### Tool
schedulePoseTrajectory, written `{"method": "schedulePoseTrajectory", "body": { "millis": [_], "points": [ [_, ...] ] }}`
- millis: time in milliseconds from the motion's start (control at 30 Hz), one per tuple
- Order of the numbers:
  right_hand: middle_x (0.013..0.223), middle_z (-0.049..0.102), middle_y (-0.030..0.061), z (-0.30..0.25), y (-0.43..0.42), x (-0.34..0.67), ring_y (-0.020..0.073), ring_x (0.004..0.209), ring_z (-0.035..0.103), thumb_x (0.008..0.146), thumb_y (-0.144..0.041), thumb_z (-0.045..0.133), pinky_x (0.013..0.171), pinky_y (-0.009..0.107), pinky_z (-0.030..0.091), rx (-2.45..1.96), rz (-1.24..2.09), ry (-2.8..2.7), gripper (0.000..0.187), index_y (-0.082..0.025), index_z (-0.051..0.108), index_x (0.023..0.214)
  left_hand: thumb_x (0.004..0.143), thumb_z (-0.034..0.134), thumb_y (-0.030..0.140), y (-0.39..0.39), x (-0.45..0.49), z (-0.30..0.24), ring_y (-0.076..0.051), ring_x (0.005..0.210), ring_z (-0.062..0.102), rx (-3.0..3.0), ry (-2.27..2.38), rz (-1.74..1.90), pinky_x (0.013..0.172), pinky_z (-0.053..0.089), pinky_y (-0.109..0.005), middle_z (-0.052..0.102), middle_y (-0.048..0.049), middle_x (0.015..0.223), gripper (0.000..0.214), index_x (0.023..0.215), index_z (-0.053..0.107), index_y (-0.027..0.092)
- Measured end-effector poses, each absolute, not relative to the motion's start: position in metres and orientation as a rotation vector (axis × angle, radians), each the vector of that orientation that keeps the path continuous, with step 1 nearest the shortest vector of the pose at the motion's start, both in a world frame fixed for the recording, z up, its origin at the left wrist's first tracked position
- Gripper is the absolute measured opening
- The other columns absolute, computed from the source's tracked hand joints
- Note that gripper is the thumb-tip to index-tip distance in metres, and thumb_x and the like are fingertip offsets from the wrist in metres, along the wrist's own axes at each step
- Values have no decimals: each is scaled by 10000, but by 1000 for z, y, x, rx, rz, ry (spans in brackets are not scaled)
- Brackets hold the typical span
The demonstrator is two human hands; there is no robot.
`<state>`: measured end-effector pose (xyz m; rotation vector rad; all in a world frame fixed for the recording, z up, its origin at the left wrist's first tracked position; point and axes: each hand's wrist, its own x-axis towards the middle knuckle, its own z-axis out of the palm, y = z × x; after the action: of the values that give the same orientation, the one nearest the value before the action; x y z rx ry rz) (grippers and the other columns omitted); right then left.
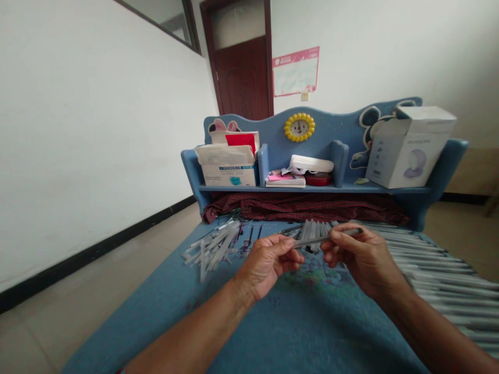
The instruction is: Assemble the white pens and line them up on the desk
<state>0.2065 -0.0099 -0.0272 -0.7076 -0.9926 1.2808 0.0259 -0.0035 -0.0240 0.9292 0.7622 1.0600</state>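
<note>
A pale wall stands behind and to the left of a blue desk, whose top carries worn printed pictures. Along the far side of the desk rises a blue shelf with a wavy upper edge, and beyond it is a dark red-brown door. Many slim pens lie side by side along the desk's right side. A dark red checked cloth is bunched beneath the shelf board. On that board, a white box stands at the right and an open carton at the left. A loose heap of clear tubes lies crisscrossed on the desk's left side.

The left hand and right hand are raised over the middle of the desk, each pinching one slender pen between thumb and fingers. The left hand grips its left end; the right hand grips near its dark end, which points right. Above them, a small yellow-rimmed dial sits on the shelf's back panel.
</note>
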Motion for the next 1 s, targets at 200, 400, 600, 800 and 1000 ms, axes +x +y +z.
{"method": "schedulePoseTrajectory", "body": {
  "millis": [200, 400, 600, 800, 1000],
  "points": [
    [583, 676, 58, -30, -13, 200, 173, 449, 614, 649, -269, 724, 419, 253, 481, -718, 1267, -962, 245, -140, 553, 769, 732, 616, 187, -6, 28, -27, -146, 570, 609, 964, 764, 1081, 539, 481, -224, 616, -44, 543, 99, 710, 563, 106],
    [574, 670, 35, -30, -9, 196, 155, 434, 603, 669, -295, 706, 410, 240, 473, -693, 1270, -930, 250, -154, 530, 775, 737, 609, 160, -4, 28, -24, -140, 568, 604, 956, 787, 1065, 554, 496, -242, 614, -30, 562, 61, 733, 568, 113],
    [580, 659, 16, -29, 3, 202, 118, 396, 566, 662, -328, 692, 366, 200, 429, -663, 1289, -1038, 250, -149, 543, 752, 735, 600, 151, 8, 25, -19, -119, 532, 574, 1014, 881, 1074, 523, 488, -223, 587, -8, 543, 46, 706, 582, 121],
    [486, 591, -29, -23, 5, 219, 105, 392, 529, 622, -289, 708, 383, 191, 395, -893, 1088, -1220, 228, -150, 557, 721, 725, 618, 178, 9, 24, -19, -125, 558, 577, 1074, 956, 1036, 539, 476, -224, 612, -16, 577, 58, 750, 590, 132],
    [696, 630, -2, -18, -21, 245, 117, 667, 572, 694, -159, 653, 609, 214, 399, -1194, 357, -1895, 43, -168, 662, 735, 744, 611, 276, 1, 29, -23, -106, 540, 544, 1260, 934, 904, 554, 436, -205, 616, -9, 563, 146, 711, 592, 135]
  ]
}}
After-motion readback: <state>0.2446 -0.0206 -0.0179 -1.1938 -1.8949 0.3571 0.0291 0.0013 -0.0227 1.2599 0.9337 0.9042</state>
